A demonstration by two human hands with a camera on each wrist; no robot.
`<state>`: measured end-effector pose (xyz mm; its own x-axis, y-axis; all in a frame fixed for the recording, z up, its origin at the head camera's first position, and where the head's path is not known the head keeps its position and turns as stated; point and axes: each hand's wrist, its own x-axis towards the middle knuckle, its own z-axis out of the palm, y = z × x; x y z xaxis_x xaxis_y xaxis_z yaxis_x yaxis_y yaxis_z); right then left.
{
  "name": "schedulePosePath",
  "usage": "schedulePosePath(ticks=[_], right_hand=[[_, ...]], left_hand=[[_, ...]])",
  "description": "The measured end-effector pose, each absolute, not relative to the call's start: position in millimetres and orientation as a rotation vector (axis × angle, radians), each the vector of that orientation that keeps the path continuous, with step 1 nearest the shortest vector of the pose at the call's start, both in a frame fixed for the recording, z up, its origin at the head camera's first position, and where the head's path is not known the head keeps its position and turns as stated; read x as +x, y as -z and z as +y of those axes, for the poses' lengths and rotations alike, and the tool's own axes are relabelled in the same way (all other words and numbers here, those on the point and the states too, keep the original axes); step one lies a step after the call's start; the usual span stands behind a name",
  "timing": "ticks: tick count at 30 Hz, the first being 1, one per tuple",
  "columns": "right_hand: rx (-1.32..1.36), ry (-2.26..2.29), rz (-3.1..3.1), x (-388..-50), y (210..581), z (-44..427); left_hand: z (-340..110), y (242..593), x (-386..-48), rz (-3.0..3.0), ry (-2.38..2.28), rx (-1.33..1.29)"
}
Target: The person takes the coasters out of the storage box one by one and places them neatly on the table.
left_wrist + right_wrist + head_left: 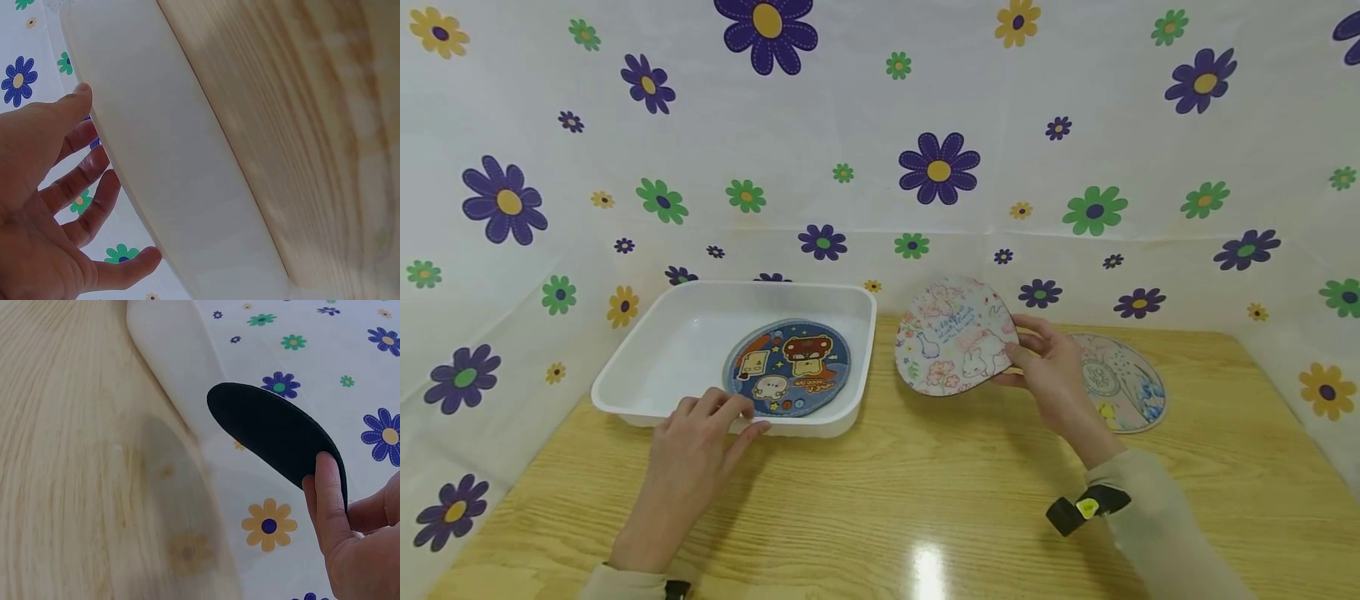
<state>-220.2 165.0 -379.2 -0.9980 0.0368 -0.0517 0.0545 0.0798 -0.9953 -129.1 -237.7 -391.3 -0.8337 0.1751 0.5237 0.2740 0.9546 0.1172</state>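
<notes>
Flowered sheeting [865, 117] walls this wood-grain table [850, 508] into a booth.

- Near middle: bare wood table [865, 500] gives a wide passage between the left hand [696, 442] and the right hand [1048, 367].
- Left: raised walls of the white tray [688, 346] stand in the way; the left hand occupies its near rim.
- Inside the tray: open floor left, a blue round mat [790, 367] right.
- Right of the tray: a narrow gap, then a raised pink round mat [955, 337].
- Far side: flowered cloth [850, 100] bars passage.

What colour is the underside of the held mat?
The mat's underside looks near-black, perhaps with a greenish tint; the right wrist view shows it best.
</notes>
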Motion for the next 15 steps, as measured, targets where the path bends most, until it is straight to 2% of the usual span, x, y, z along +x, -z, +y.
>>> schedulePosePath(ticks=[15], right_hand=[[0.128, 2.074, 2.334, -222.7, 392.1, 171.9]], left_hand=[[-238.1, 392.5, -129.1, -2.589, 0.26, -0.31]])
